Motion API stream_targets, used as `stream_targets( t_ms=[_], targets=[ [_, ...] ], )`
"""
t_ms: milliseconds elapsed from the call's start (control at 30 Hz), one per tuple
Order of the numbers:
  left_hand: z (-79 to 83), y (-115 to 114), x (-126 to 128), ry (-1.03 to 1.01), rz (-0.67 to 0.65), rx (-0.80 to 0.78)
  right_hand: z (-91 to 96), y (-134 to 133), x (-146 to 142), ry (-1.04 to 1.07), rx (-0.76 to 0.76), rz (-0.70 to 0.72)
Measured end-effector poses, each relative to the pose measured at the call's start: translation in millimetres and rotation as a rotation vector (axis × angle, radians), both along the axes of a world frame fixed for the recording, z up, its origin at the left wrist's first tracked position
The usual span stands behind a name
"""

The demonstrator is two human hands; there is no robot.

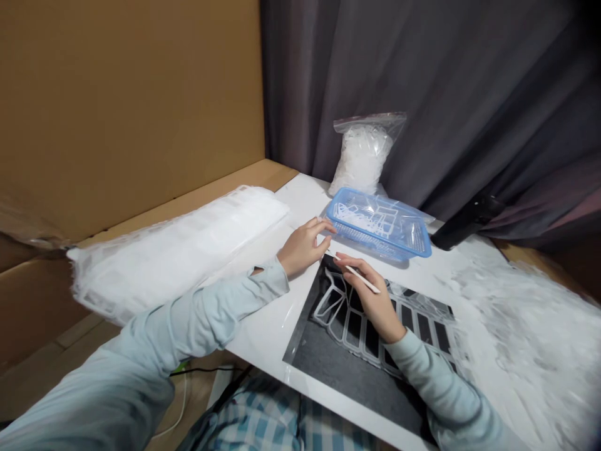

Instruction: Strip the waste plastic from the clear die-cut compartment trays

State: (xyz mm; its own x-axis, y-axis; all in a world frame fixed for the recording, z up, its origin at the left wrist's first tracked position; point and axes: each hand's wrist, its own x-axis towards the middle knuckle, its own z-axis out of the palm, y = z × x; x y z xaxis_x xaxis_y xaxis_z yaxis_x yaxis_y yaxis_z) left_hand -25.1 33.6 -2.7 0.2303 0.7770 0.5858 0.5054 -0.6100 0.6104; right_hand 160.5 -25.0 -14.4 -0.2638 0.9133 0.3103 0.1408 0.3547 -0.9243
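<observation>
My right hand (370, 297) is closed around a slim white stick (361, 279), held like a pen, its far end pointing toward my left hand. Beneath it lies a translucent sheet of rectangular frames (355, 326), spread over a dark mat (323, 351); the right wrist and sleeve cover part of it. My left hand (305, 247) hovers by the mat's upper corner, thumb and fingers curved with a gap between them. Its fingertips are close to the stick's far end; whether they touch it, I cannot tell. Just beyond sits a blue basket (404, 250) containing white strips and frame pieces.
A thick stack of white translucent sheets (183, 250) rests on the left of the white table (263, 332). Behind the basket stands a zip bag (364, 156) stuffed with white pieces. A black cylindrical object (467, 222) and a heap of clear film (539, 338) occupy the right.
</observation>
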Motion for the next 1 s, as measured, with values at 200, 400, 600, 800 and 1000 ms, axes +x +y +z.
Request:
stream_targets(
  t_ms=[200,400,600,800,1000],
  targets=[
    [0.6,1,-1,0.004,0.035,0.036,23.6,-2,5,0.16,0.038,-0.118],
    [3.3,-5,0,0.101,-0.08,0.085,63.6,-4,31,-0.067,-0.064,0.232],
    [0.8,-8,1,0.191,-0.165,0.102,58.2,-11,28,-0.39,0.045,0.55],
    [2.0,-9,1,0.21,-0.15,0.09,50.5,-13,26,-0.53,0.208,0.656],
    [3.6,-11,2,0.217,-0.14,0.079,31.7,-21,34,-0.716,0.373,0.612]
  ],
)
